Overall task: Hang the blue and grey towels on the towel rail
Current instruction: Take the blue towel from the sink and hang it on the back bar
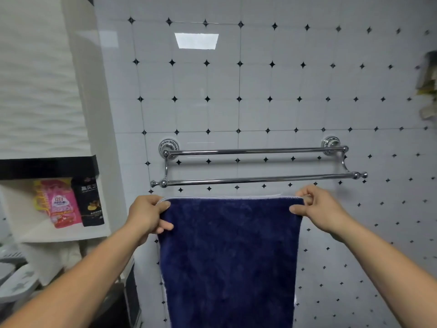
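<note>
A dark blue towel (228, 256) hangs stretched flat in front of me, its top edge just below the towel rail (257, 179). My left hand (147, 215) pinches the towel's top left corner. My right hand (318, 209) pinches the top right corner. The rail is a chrome double bar fixed to the tiled wall, with both bars bare. The towel's lower end runs out of the frame. No grey towel is in view.
A white cabinet (47, 79) stands at the left with an open shelf holding a pink packet (62, 204) and a black packet (91, 202). White items (16, 280) lie at the lower left. Something hangs at the right wall edge (429, 84).
</note>
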### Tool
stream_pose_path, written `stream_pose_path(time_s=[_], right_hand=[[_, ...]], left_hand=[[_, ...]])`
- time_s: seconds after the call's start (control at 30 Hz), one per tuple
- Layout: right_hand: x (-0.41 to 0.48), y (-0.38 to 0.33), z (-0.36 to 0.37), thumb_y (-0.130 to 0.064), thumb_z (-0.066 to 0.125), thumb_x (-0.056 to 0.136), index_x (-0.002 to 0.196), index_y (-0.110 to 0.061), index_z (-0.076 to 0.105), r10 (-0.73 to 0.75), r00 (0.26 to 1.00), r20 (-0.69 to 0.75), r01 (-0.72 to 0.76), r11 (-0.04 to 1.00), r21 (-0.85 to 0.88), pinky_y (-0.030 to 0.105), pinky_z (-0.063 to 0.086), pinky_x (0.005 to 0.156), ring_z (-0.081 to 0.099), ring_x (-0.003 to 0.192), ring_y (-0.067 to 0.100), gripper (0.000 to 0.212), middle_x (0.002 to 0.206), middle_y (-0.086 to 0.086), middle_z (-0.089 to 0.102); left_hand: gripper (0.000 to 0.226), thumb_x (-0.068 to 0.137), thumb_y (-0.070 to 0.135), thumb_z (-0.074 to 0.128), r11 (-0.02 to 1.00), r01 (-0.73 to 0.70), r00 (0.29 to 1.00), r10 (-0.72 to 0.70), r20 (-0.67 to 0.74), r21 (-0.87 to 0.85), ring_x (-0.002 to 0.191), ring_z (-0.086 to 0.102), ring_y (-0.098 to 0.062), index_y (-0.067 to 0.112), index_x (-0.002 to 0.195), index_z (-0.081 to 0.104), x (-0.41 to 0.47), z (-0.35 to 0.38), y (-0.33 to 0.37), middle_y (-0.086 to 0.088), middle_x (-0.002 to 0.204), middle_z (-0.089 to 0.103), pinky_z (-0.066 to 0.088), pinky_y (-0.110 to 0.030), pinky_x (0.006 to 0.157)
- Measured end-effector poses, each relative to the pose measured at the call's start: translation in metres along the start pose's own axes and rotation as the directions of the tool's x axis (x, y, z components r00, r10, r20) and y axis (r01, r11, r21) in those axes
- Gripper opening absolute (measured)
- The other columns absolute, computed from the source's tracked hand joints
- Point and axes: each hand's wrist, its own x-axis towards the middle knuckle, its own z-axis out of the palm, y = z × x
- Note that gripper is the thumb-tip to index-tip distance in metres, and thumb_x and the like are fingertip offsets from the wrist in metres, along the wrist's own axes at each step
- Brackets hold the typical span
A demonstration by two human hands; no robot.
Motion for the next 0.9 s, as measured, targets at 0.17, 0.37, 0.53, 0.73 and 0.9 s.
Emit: stream_pose_path(time_s=[0.17,0.37,0.53,0.73,0.9], right_hand=[[0.006,-0.001,0.002,0.000,0.064,0.089,0.066,-0.017,0.040,0.276,0.961,-0.028,-0.249,0.905,0.344,0.017,0.037,0.032,0.057,0.037,0.012,0.037,0.067,0.007,0.050],[0.007,0.007,0.004,0.003,0.055,0.094,0.092,0.001,0.052,0.422,0.903,-0.077,-0.290,0.733,0.615,0.029,0.059,0.047,0.073,0.067,0.034,0.004,0.100,0.013,0.057],[0.020,0.042,0.013,0.000,0.064,0.090,0.111,0.008,0.058,0.459,0.882,-0.104,-0.271,0.676,0.686,0.029,0.061,0.055,0.074,0.068,0.032,0.024,0.108,0.023,0.067],[0.080,0.064,0.030,-0.001,0.072,0.083,0.097,0.003,0.059,0.437,0.894,-0.104,-0.159,0.525,0.836,0.025,0.059,0.056,0.075,0.071,0.027,0.019,0.093,0.021,0.070],[0.157,0.064,0.032,0.003,0.069,0.084,0.095,-0.005,0.056,0.339,0.931,-0.135,-0.002,0.375,0.927,0.027,0.059,0.058,0.074,0.066,0.024,0.020,0.083,0.014,0.067]], left_hand=[[0.006,0.093,0.006,0.062,0.987,-0.010,0.999,0.017,0.046,-0.158,0.056,0.073,-0.025,0.001,0.092,0.067,0.006,0.009,0.004,-0.013,0.079,0.068,0.054,-0.022,0.045],[0.012,0.084,-0.011,0.065,0.932,-0.011,0.981,0.079,0.175,-0.361,0.064,0.074,-0.024,-0.002,0.090,0.067,0.007,0.027,-0.003,-0.011,0.076,0.073,0.057,-0.019,0.055],[0.030,0.080,-0.026,0.056,0.867,0.049,0.990,0.023,0.137,-0.497,0.066,0.074,-0.027,-0.001,0.094,0.065,0.024,0.050,-0.024,-0.015,0.076,0.074,0.058,-0.021,0.059],[0.019,0.091,-0.008,0.057,0.808,0.052,0.999,-0.044,0.028,-0.587,0.069,0.075,-0.023,0.008,0.099,0.064,0.073,0.091,-0.028,-0.008,0.089,0.072,0.055,-0.023,0.046],[0.014,0.088,-0.003,0.063,0.664,-0.050,0.999,0.021,-0.048,-0.746,0.064,0.073,-0.019,0.009,0.089,0.068,0.111,0.117,0.003,-0.004,0.074,0.074,0.059,-0.024,0.056]])
